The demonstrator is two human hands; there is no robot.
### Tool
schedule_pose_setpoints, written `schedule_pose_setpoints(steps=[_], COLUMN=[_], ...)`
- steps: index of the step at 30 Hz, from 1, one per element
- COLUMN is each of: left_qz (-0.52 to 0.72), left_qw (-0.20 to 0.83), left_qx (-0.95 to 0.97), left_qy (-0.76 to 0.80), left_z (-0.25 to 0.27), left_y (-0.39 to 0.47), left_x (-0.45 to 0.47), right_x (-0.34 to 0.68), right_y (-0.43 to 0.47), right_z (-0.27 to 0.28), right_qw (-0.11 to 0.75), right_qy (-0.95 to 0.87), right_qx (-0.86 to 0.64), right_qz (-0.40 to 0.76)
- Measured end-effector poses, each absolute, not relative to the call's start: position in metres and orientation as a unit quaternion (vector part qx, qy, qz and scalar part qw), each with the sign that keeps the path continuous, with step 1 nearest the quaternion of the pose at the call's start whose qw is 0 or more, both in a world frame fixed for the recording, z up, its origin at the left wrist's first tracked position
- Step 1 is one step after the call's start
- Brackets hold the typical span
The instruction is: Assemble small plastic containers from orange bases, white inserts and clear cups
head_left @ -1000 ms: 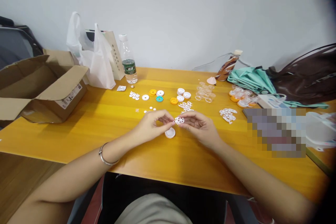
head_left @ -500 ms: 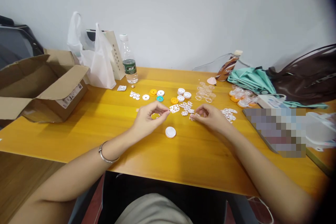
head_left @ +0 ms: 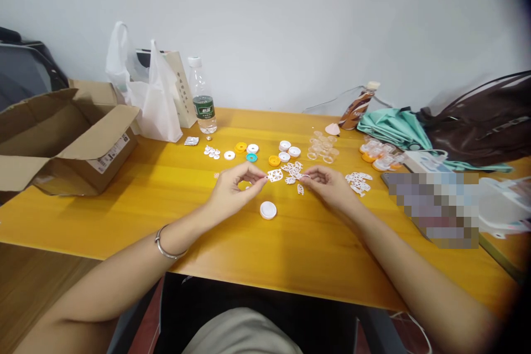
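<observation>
Between the thumb and fingertips of my left hand (head_left: pixel 237 183) is a flat white openwork piece (head_left: pixel 275 176). My right hand (head_left: pixel 326 185) is pinched on a thin white piece (head_left: pixel 306 176), partly hidden by the fingers. A small pile of white openwork pieces (head_left: pixel 293 168) lies between the hands, just beyond them. One loose white piece (head_left: pixel 300 189) rests by the right fingertips. Closer to me is a round white disc (head_left: pixel 268 210) with a raised rim.
Beyond my hands are white, yellow and teal round parts (head_left: pixel 251 157), clear plastic rings (head_left: pixel 322 147) and more white cut-outs (head_left: pixel 358 181). A cardboard box (head_left: pixel 95 149), water bottle (head_left: pixel 204 105) and white bag (head_left: pixel 155 105) stand left. A tablet-like device (head_left: pixel 415 210) lies right.
My right hand has lifted slightly, a thin white piece now showing at its fingertips. Another white piece is left on the table below it. The left hand keeps its hold.
</observation>
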State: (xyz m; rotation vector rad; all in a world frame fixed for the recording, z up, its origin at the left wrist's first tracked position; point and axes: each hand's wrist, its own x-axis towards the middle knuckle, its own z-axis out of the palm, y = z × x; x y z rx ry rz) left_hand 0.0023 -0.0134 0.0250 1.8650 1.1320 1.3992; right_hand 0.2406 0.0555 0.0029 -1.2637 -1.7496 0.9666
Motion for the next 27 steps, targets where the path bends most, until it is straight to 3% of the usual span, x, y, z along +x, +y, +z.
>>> schedule_pose_setpoints(steps=[6,13,21,27], left_qz=[0.507,0.490,0.480,0.488], left_qw=[0.282,0.289,0.299,0.308], left_qx=[0.695,0.699,0.706,0.706], left_qy=[0.423,0.433,0.425,0.411], left_z=[0.025,0.024,0.025,0.030], left_y=[-0.014,-0.013,-0.013,-0.016], left_x=[0.003,0.004,0.006,0.006], right_x=[0.233,0.230,0.222,0.209], right_y=[0.046,0.041,0.031,0.012], right_z=[0.011,0.008,0.016,0.038], right_qw=[0.425,0.456,0.503,0.502], right_qy=[-0.583,-0.512,-0.515,-0.643], right_qx=[-0.409,-0.375,-0.365,-0.339], right_qz=[0.558,0.624,0.591,0.469])
